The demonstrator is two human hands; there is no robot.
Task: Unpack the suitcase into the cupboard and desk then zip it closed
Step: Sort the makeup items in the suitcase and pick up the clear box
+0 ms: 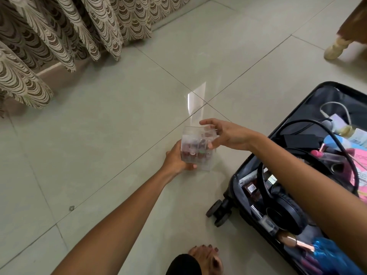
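A clear plastic box [196, 147] holding several small bottles hangs above the floor tiles at centre. My left hand [175, 160] grips its lower left side from below. My right hand [224, 135] holds its upper right corner with thumb and fingers curled round it. The black suitcase [238, 187] lies open on the floor at the right. Inside it are black headphones [286, 213], a black cable [309, 124], a makeup brush [294, 243], bottles, a pink packet and a blue plastic bag [333, 255].
Patterned brown and cream curtains [59, 36] hang at the upper left, down to the floor. A furniture leg [337, 48] stands at the upper right. My foot [206, 259] is at the bottom centre. Pale floor tiles [99, 155] spread around the suitcase.
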